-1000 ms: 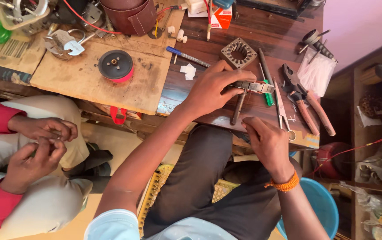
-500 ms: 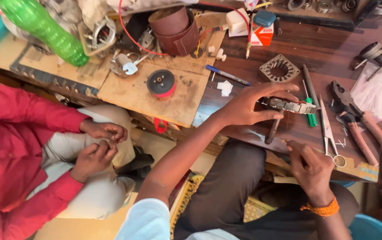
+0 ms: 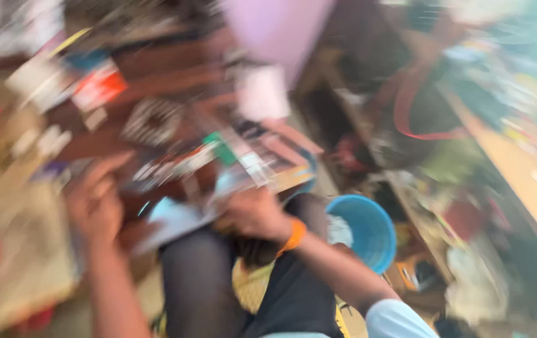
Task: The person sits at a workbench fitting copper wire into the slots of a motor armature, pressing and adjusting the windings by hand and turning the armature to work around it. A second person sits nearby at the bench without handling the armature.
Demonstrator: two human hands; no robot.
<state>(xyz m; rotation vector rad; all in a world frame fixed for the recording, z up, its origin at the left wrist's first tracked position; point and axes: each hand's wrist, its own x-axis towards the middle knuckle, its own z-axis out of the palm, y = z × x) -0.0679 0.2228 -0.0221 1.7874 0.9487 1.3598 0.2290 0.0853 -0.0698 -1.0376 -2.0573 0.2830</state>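
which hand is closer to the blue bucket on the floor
Right. The right hand, with the orange wristband, is just left of the blue bucket, over the lap. The left hand is far off at the workbench edge. Heavy blur hides what either holds.

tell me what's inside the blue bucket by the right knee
The blue bucket shows only its blue inner wall; the blur hides any contents. A pale patch sits at its left rim, and the right hand's forearm covers its lower left edge.

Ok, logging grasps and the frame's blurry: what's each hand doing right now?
Left hand: fingers spread over the bench, open, holding nothing visible.
Right hand: at the bench edge, too blurred to tell.
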